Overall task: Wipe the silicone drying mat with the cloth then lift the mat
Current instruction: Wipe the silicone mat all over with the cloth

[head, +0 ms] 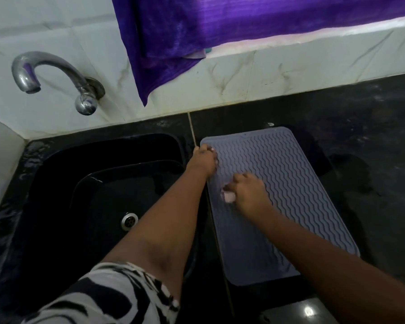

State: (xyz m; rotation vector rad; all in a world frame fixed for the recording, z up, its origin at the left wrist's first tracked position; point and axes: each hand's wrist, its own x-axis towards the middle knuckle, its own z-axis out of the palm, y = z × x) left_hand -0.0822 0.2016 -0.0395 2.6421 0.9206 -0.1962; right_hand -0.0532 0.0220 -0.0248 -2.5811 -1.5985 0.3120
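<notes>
A grey silicone drying mat [283, 183] with wavy ridges lies flat on the black counter, right of the sink. My left hand [202, 161] grips the mat's far left edge, fingers curled over it. My right hand [249, 191] presses down on the mat's left part, closed on a small pale pink cloth [229, 197] that peeks out from under the palm. Most of the cloth is hidden by the hand.
A black sink [98, 195] with a metal drain [129, 221] sits to the left. A chrome tap [56, 76] juts from the white tiled wall. A purple curtain [220, 26] hangs above. The dark counter [372, 148] extends right, wet in patches.
</notes>
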